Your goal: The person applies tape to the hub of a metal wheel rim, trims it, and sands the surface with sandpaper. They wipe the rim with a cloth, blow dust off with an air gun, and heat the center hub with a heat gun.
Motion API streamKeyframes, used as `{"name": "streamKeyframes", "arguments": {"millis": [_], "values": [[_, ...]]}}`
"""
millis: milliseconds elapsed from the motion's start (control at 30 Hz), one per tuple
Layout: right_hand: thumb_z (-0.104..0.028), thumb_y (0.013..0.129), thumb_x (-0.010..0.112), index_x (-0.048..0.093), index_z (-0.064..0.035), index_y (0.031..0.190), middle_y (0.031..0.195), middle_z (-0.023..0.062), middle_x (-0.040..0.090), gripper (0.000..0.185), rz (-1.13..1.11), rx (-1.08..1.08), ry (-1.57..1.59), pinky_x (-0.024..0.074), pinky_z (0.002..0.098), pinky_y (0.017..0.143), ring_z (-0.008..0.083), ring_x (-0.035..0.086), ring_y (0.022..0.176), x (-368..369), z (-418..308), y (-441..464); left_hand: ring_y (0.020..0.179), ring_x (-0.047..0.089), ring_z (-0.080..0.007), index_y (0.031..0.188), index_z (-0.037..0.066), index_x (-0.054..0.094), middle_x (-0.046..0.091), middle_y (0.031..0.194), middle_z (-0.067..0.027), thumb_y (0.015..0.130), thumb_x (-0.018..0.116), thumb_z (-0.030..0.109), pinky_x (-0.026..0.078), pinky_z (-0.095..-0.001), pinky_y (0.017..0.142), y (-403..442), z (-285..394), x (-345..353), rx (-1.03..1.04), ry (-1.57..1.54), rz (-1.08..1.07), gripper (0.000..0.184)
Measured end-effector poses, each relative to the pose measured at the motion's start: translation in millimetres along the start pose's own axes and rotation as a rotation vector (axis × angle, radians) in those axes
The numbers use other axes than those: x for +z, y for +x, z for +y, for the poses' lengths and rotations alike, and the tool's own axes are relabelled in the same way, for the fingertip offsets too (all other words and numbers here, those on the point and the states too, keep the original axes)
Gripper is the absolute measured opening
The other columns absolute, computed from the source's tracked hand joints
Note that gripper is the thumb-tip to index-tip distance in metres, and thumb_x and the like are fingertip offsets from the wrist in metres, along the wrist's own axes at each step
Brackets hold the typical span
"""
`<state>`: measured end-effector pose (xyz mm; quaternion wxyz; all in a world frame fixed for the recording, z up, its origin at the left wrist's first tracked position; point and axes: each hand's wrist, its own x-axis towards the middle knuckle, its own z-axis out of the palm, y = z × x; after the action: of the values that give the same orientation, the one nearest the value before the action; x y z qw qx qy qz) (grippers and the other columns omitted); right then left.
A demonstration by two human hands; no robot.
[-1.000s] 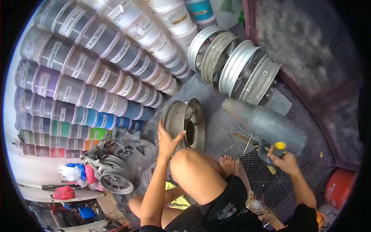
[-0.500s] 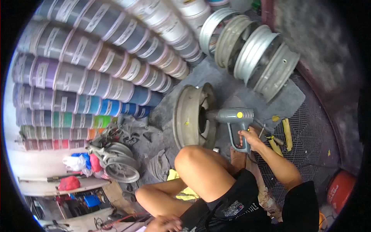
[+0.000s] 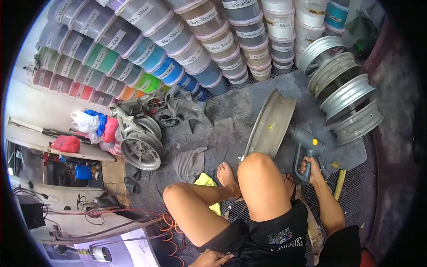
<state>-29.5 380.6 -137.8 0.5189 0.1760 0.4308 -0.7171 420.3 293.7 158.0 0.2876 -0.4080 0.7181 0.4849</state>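
Observation:
My right hand (image 3: 311, 169) is wrapped round the handle of a grey heat gun (image 3: 307, 144) with a yellow round mark. The gun's nozzle end is at the right side of a dull metal wheel rim (image 3: 272, 127), which stands upright on the floor mat beyond my raised knee. My left hand (image 3: 211, 258) rests at my lap by the black shorts, its fingers partly curled, and nothing shows in it. A yellow cloth (image 3: 206, 181) and a grey rag (image 3: 190, 163) lie near my foot.
Stacked labelled tubs (image 3: 175, 35) line the far side. Several wheel rims (image 3: 347, 95) stand in a row at the right. Spoked wheels (image 3: 141, 151) and metal frame parts (image 3: 184, 111) lie at the left. An orange coiled hose (image 3: 171, 236) hangs near my left knee.
My left hand has left the rim and come back to my lap. The heat gun has swung from the right to the rim. The view has turned left.

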Motion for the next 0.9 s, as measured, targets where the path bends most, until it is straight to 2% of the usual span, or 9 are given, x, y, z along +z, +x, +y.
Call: {"name": "streamKeyframes", "arguments": {"millis": [167,267,300,467,633,733,800,867,900], "values": [[-0.021,0.090,0.061,0.051,-0.0082,0.092,0.070,0.0039,0.052,0.016,-0.052,0.050,-0.048,0.0473,0.0321,0.050,0.0159,0.052,0.055,-11.0,2.6,-13.3,0.048,0.065,-0.0244,0.072,0.003,0.071,0.066,0.059,-0.0121,0.095,0.059,0.027,0.052,-0.0371,0.050,1.9,-6.7,5.1,0.164,0.022,0.117,0.035],[-0.021,0.092,0.063,0.051,-0.0086,0.092,0.070,0.0033,0.051,0.017,-0.102,0.101,-0.115,0.0477,0.0333,0.050,0.0159,0.053,0.054,-26.9,2.0,-11.1,0.053,0.066,-0.0291,0.075,0.000,0.071,0.065,0.060,-0.0156,0.092,0.061,0.023,0.051,-0.0402,0.052,5.1,-61.4,27.6,0.336,0.215,0.190,0.031],[-0.020,0.091,0.063,0.051,-0.0081,0.091,0.070,0.0034,0.051,0.017,-0.104,0.112,-0.155,0.0479,0.0335,0.050,0.0160,0.053,0.054,-28.7,1.1,-10.2,0.060,0.066,-0.0337,0.077,-0.003,0.071,0.065,0.064,-0.0214,0.087,0.063,0.017,0.051,-0.0432,0.056,4.1,-71.8,37.6,0.019,-0.003,0.137,0.024],[-0.015,0.089,0.064,0.051,-0.0042,0.091,0.070,0.0055,0.053,0.018,0.004,0.051,-0.338,0.0484,0.0332,0.048,0.0162,0.055,0.054,-24.8,3.3,-14.5,0.060,0.064,-0.0343,0.077,-0.002,0.068,0.064,0.065,-0.0222,0.087,0.066,0.017,0.051,-0.0443,0.058,9.9,-85.0,49.7,0.123,0.080,0.171,0.022],[-0.013,0.088,0.063,0.050,-0.0040,0.094,0.072,0.0062,0.055,0.017,0.023,-0.091,-0.454,0.0492,0.0328,0.048,0.0151,0.055,0.055,-26.7,7.8,-2.1,0.060,0.063,-0.0349,0.076,-0.002,0.065,0.063,0.066,-0.0230,0.087,0.068,0.017,0.050,-0.0454,0.060,3.5,-104.2,38.9,0.076,0.157,0.132,0.022],[-0.010,0.087,0.064,0.050,-0.0040,0.097,0.073,0.0062,0.055,0.018,0.091,-0.093,-0.421,0.0497,0.0330,0.048,0.0149,0.055,0.055,-14.9,4.9,1.8,0.060,0.063,-0.0353,0.076,-0.001,0.064,0.062,0.067,-0.0236,0.087,0.069,0.017,0.050,-0.0460,0.061,-1.3,-108.3,31.2,0.035,0.201,0.129,0.022],[-0.009,0.087,0.065,0.050,-0.0038,0.099,0.073,0.0060,0.055,0.020,0.064,-0.142,-0.410,0.0500,0.0337,0.048,0.0149,0.055,0.055,-12.8,4.9,3.6,0.051,0.055,-0.0341,0.071,-0.002,0.060,0.057,0.060,-0.0204,0.089,0.065,0.014,0.044,-0.0458,0.053,6.2,-102.9,34.0,0.208,0.206,0.154,0.024],[-0.009,0.087,0.065,0.050,-0.0040,0.100,0.073,0.0059,0.055,0.021,0.089,-0.171,-0.386,0.0503,0.0340,0.048,0.0151,0.055,0.055,-8.9,7.2,5.2,0.049,0.052,-0.0348,0.069,-0.002,0.059,0.056,0.059,-0.0201,0.090,0.062,0.011,0.042,-0.0455,0.051,5.6,-74.2,29.8,0.090,0.176,0.113,0.024],[-0.009,0.087,0.065,0.050,-0.0039,0.101,0.073,0.0059,0.055,0.021,0.098,-0.175,-0.366,0.0504,0.0342,0.048,0.0153,0.055,0.055,-8.4,8.8,6.4,0.049,0.052,-0.0353,0.069,-0.002,0.059,0.055,0.059,-0.0201,0.090,0.062,0.011,0.042,-0.0454,0.051,6.4,-64.4,28.0,0.107,0.172,0.124,0.025]]}}
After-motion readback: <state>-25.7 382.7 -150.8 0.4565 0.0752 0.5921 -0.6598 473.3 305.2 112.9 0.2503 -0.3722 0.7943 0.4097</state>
